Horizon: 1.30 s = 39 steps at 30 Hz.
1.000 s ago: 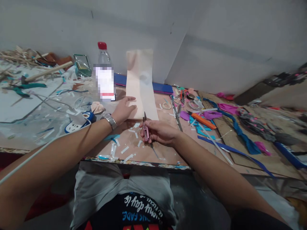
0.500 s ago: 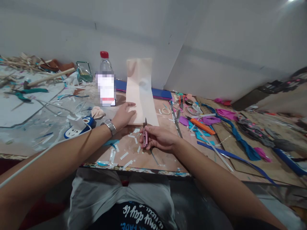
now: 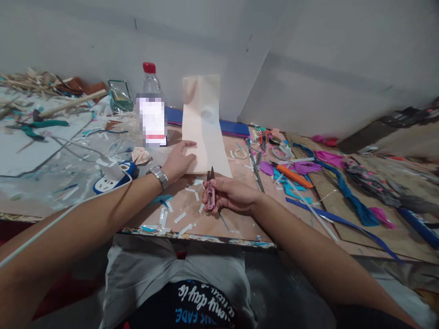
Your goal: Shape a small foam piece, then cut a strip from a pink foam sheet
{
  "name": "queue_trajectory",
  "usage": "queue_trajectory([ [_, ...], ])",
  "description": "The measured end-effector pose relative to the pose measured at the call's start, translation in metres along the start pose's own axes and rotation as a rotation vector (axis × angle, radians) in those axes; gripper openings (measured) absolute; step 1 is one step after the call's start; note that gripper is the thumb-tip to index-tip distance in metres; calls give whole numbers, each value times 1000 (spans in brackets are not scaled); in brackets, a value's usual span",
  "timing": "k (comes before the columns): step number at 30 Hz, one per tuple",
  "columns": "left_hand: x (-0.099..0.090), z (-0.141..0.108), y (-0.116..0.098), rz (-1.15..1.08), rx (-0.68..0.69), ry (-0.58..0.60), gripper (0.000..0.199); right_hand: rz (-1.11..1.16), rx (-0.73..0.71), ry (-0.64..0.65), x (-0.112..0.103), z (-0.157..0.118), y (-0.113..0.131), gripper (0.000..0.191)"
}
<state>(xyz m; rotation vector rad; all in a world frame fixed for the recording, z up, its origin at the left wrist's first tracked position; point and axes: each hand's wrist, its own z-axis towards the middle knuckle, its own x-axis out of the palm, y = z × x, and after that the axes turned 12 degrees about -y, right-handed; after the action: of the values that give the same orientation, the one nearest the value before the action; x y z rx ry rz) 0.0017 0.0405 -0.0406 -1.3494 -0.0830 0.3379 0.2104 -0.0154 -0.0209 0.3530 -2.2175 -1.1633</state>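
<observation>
A long cream strip of fabric or paper (image 3: 206, 137) lies on the table, its far end propped up against the wall. My left hand (image 3: 180, 160), with a watch on the wrist, rests on the strip's left edge with thumb and fingers apart. In my right hand (image 3: 228, 194) is a pair of pink thread snips (image 3: 211, 196), gripped in the curled fingers. Their dark blades point away from me, at the strip's near edge; whether they touch it I cannot tell. Behind the strip sits a flat blue case or stack (image 3: 233, 128).
A phone (image 3: 152, 121) leans before a red-capped bottle (image 3: 149, 68). A white charger (image 3: 111, 169) and cable lie left, beyond them green-handled pliers (image 3: 32, 130). An orange utility knife (image 3: 294, 176), blue ribbon (image 3: 343, 219) and coloured scraps cover the right. White clippings (image 3: 180, 217) lie near the front edge.
The view has shifted slightly. My right hand keeps hold of the snips, which have tilted a little and show more of their side. The left hand stays on the strip.
</observation>
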Motion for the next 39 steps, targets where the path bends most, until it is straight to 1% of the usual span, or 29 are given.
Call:
queue_trajectory([
  [5, 2, 1, 4, -27, -3, -6, 39, -23, -18, -16, 2, 0, 0, 21],
  [20, -1, 2, 1, 41, 41, 3, 38, -85, -62, -50, 5, 1, -1, 16],
  [26, 0, 3, 3, 17, 44, 4, 39, -115, -64, -74, 6, 0, -1, 16],
  [34, -1, 2, -2, 24, 40, -5, 36, -141, -64, -106, 9, 0, 0, 21],
  [39, 0, 3, 4, 8, 37, 3, 36, -140, -54, -127, 8, 0, 1, 18],
])
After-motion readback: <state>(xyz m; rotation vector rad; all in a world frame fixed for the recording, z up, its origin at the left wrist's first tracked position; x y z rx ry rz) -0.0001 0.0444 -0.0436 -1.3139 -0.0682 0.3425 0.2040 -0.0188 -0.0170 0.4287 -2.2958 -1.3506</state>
